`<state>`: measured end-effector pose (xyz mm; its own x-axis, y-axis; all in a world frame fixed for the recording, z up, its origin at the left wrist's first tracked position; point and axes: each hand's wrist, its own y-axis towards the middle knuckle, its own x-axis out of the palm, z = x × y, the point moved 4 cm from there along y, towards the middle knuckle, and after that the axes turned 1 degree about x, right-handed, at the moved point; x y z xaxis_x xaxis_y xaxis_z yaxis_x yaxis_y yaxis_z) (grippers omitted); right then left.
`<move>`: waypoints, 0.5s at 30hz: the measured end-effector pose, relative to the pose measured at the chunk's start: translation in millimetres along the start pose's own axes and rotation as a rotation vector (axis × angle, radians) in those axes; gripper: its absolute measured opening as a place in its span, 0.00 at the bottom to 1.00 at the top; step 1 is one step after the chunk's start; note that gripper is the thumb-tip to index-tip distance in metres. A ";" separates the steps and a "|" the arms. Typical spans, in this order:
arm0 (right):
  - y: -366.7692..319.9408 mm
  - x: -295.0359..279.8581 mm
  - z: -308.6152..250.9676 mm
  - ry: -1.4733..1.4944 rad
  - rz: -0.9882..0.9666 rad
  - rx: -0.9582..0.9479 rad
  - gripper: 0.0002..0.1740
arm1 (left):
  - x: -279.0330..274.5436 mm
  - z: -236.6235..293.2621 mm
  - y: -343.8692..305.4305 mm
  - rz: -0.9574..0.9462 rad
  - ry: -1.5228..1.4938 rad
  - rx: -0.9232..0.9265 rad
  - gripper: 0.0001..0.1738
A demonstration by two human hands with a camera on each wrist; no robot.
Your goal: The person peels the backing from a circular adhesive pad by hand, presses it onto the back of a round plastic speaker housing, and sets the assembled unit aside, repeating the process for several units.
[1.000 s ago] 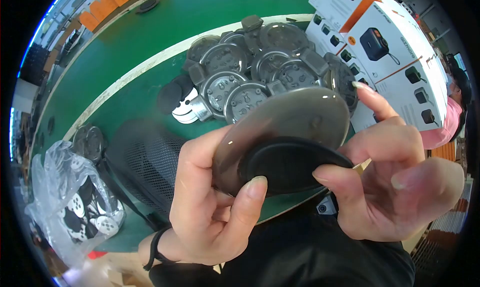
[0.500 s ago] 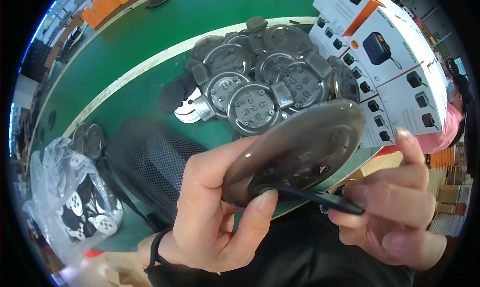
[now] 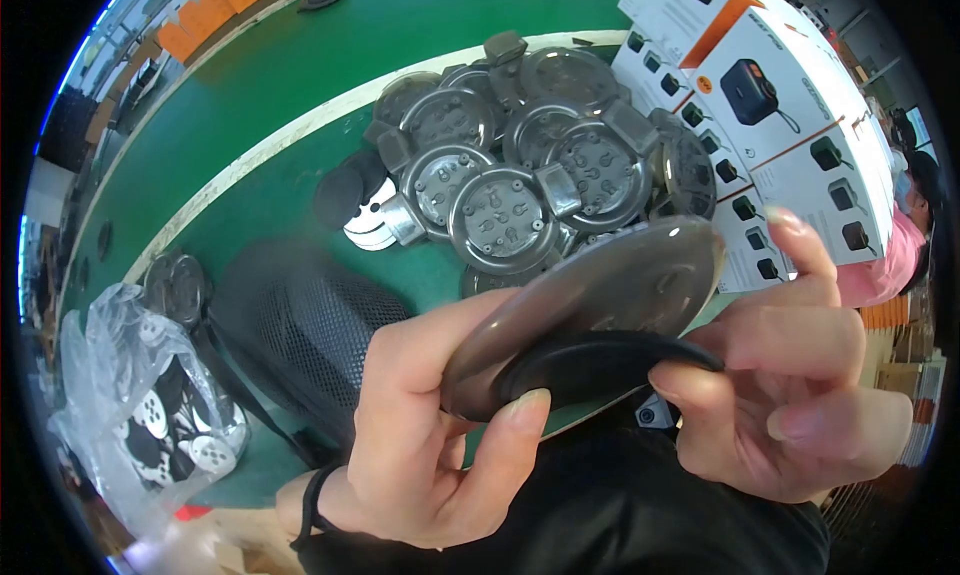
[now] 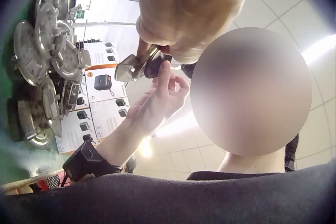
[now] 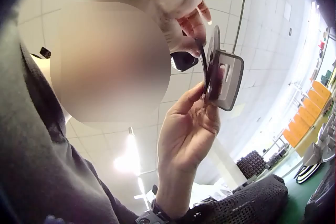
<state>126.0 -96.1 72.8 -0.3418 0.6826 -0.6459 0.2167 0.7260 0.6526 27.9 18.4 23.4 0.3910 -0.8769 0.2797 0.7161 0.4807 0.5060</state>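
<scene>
In the head view my left hand (image 3: pixel 430 425) grips a smoky grey, translucent round plastic cover (image 3: pixel 640 275) by its left side. A thin black disc (image 3: pixel 590 360) lies slanted against the cover's near face, with my left thumb pressing its left edge. My right hand (image 3: pixel 780 395) pinches the disc's right edge between thumb and finger, its uppermost finger raised. A gap shows between cover and disc towards the right. In the right wrist view a rectangular tab (image 5: pixel 229 82) projects from the cover's far side.
Similar grey round parts (image 3: pixel 500 220) are heaped on the green table (image 3: pixel 270 105). Black pads (image 3: pixel 345 190) and white discs (image 3: pixel 370 230) lie beside them. A mesh bag (image 3: pixel 310 325) and a plastic bag of discs (image 3: pixel 110 365) are at left, printed boxes (image 3: pixel 770 125) at right.
The black disc's right end swung down and outward, nearly edge-on, then came back up towards the cover. My right hand moved with it. The cover now tilts more edge-on than a second ago.
</scene>
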 end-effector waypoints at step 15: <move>0.7 -5.4 9.0 0.078 -0.003 0.136 0.22 | 0.4 3.2 -9.3 0.164 0.326 -0.156 0.29</move>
<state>136.2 -98.6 73.1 -0.4116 0.6758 -0.6115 0.3353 0.7361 0.5879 19.6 13.5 21.4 0.6524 -0.7555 0.0602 0.6985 0.6302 0.3390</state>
